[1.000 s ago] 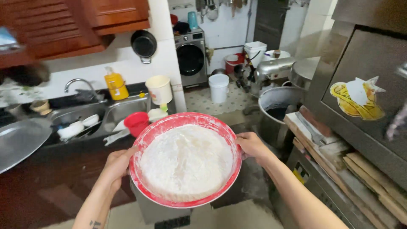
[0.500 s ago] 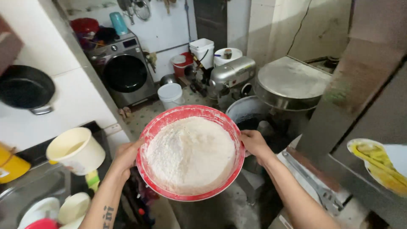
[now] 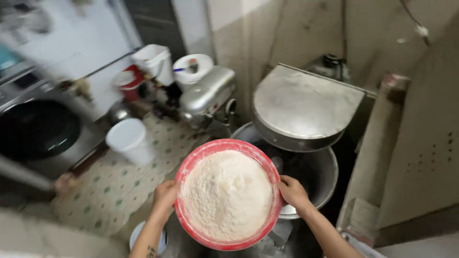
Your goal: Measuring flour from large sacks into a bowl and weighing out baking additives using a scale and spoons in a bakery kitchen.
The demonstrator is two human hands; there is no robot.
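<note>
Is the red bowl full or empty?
Full: the red bowl holds white flour heaped near its rim, level between left hand and right hand.

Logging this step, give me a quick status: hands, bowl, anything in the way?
Left hand and right hand grip red bowl of flour. Bowl above mixer tub. Raised lid behind.

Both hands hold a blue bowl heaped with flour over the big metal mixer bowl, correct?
Not quite: the head view shows the bowl is red, not blue. The rest stands: the left hand and right hand grip its rim, it is heaped with flour, and it hangs over the metal mixer bowl.
</note>
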